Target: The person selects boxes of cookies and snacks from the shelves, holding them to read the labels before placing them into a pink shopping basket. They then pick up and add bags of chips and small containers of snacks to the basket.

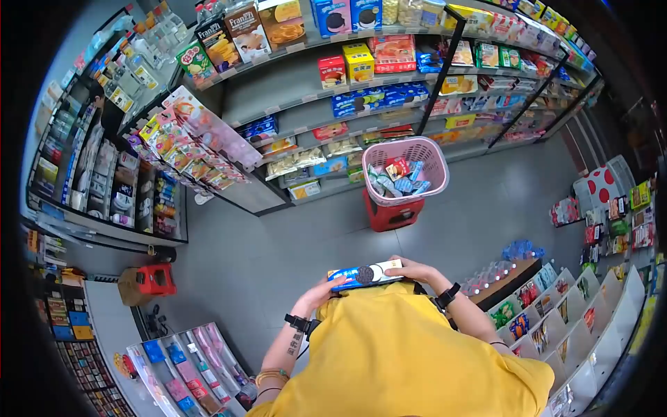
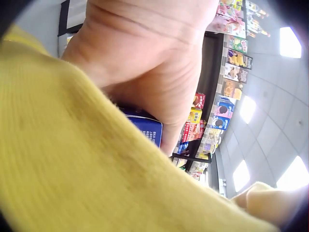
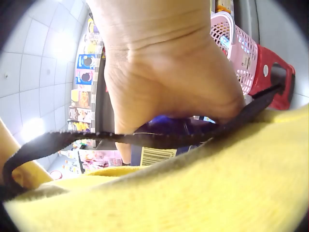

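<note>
In the head view, a blue and white box of sandwich cookies point(image 1: 365, 276) lies crosswise in front of the person's yellow shirt. The left hand point(image 1: 318, 293) grips its left end, and the right hand point(image 1: 415, 271) holds the right end. A blue corner of the cookie box point(image 2: 148, 129) with white print shows under the left palm point(image 2: 140, 53) in the left wrist view. The right wrist view has the right hand point(image 3: 169, 77) over the box, whose barcode point(image 3: 157, 156) shows beside a dark strap. Yellow cloth covers much of both wrist views.
Ahead, a pink basket point(image 1: 410, 201) with several packets inside stands on a red stool point(image 1: 394, 217). Snack shelves point(image 1: 292, 104) curve behind it. A slotted display rack point(image 1: 556, 313) is at the right, another low rack point(image 1: 187, 368) at the lower left, and a red crate point(image 1: 155, 279) further left.
</note>
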`<state>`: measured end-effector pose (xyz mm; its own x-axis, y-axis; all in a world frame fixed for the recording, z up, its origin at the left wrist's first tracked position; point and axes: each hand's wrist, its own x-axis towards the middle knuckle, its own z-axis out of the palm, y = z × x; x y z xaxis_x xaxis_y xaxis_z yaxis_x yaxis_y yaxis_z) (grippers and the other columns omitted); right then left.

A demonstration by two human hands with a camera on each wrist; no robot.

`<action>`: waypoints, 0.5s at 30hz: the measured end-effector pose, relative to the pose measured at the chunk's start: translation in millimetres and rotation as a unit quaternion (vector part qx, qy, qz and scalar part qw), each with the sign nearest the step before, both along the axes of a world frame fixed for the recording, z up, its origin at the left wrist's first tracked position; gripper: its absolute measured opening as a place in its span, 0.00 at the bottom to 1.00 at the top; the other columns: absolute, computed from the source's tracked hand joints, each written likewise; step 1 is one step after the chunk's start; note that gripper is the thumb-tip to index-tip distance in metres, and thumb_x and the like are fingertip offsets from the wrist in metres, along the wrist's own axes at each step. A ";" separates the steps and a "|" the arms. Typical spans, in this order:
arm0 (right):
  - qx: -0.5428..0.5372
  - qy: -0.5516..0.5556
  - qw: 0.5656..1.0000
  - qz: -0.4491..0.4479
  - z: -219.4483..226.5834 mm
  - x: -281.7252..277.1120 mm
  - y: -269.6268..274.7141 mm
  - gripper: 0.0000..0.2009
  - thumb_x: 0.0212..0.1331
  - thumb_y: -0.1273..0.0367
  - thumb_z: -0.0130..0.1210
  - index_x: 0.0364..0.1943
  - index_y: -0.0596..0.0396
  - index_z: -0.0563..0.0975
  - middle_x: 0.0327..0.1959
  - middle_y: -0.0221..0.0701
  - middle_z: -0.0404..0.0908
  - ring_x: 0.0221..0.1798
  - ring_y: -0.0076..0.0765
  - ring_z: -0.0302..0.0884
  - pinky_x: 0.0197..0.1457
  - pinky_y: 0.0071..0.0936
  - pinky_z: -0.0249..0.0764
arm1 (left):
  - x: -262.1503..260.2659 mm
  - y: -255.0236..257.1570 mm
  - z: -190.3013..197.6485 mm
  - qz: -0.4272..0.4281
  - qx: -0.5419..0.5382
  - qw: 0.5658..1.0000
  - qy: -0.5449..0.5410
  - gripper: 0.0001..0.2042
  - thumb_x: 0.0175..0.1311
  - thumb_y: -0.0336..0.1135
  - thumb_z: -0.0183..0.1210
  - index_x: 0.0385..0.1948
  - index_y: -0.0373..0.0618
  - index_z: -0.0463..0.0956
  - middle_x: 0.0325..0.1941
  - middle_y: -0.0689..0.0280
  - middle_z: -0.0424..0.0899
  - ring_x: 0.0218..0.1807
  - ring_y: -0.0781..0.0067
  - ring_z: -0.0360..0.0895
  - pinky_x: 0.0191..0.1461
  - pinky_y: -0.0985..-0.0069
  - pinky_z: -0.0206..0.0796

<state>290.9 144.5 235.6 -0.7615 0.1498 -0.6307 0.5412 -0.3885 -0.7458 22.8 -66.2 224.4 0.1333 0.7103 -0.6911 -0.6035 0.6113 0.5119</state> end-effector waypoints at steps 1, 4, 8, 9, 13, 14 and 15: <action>0.009 0.000 1.000 -0.003 -0.8 1.5 0.5 0.28 0.61 0.50 0.64 0.55 0.54 0.70 0.47 0.28 0.75 0.51 0.25 0.70 0.55 0.24 0.66 | -0.1 2.2 -0.4 -0.009 0.010 1.000 0.005 0.35 0.65 0.49 0.65 0.66 0.41 0.58 0.61 0.59 0.75 0.61 0.67 0.74 0.63 0.67 0.70; 0.029 -0.002 1.000 -0.008 2.6 1.4 0.8 0.28 0.61 0.50 0.64 0.55 0.53 0.70 0.46 0.28 0.75 0.50 0.25 0.70 0.54 0.24 0.66 | 0.2 5.3 -0.2 -0.003 0.010 1.000 0.006 0.34 0.64 0.48 0.66 0.66 0.41 0.61 0.62 0.59 0.75 0.62 0.68 0.74 0.66 0.68 0.68; 0.037 -0.008 0.999 -0.012 1.9 1.0 1.9 0.27 0.60 0.50 0.64 0.55 0.52 0.71 0.46 0.28 0.75 0.50 0.24 0.70 0.54 0.24 0.66 | -0.5 4.6 -6.7 0.012 0.005 1.000 0.005 0.33 0.64 0.47 0.67 0.65 0.41 0.63 0.61 0.61 0.76 0.62 0.69 0.74 0.68 0.68 0.65; 0.037 -0.010 0.999 -0.013 6.9 -2.2 1.2 0.27 0.60 0.50 0.64 0.55 0.52 0.71 0.46 0.28 0.75 0.50 0.24 0.70 0.54 0.24 0.66 | -0.6 4.6 -4.5 0.013 0.006 1.000 0.006 0.33 0.64 0.47 0.66 0.65 0.41 0.63 0.61 0.61 0.76 0.62 0.69 0.74 0.68 0.68 0.65; 0.035 -0.025 0.999 -0.007 -0.1 -0.9 1.7 0.26 0.63 0.53 0.62 0.57 0.53 0.70 0.47 0.28 0.75 0.51 0.24 0.70 0.55 0.25 0.68 | 1.5 4.6 3.4 0.017 0.005 0.999 0.031 0.32 0.65 0.46 0.66 0.65 0.42 0.63 0.60 0.62 0.76 0.60 0.70 0.74 0.65 0.70 0.66; 0.044 -0.013 0.999 0.002 -8.4 0.3 2.7 0.25 0.65 0.54 0.60 0.59 0.53 0.69 0.47 0.28 0.76 0.51 0.24 0.70 0.55 0.25 0.68 | 2.5 4.7 6.6 0.024 0.009 0.999 0.019 0.32 0.64 0.46 0.66 0.65 0.44 0.63 0.60 0.62 0.75 0.60 0.70 0.73 0.64 0.70 0.66; 0.044 0.001 0.999 0.001 -13.0 0.8 3.4 0.25 0.66 0.55 0.59 0.59 0.53 0.69 0.48 0.28 0.76 0.51 0.25 0.70 0.55 0.25 0.68 | 2.0 3.7 3.5 0.022 0.010 0.999 0.024 0.31 0.65 0.46 0.66 0.65 0.45 0.63 0.60 0.62 0.75 0.61 0.70 0.73 0.64 0.69 0.66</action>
<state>291.8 147.9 222.6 -0.7633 0.2023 -0.6136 0.5405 -0.3203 -0.7780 24.8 -62.5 227.9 0.0682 0.7280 -0.6822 -0.6047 0.5740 0.5522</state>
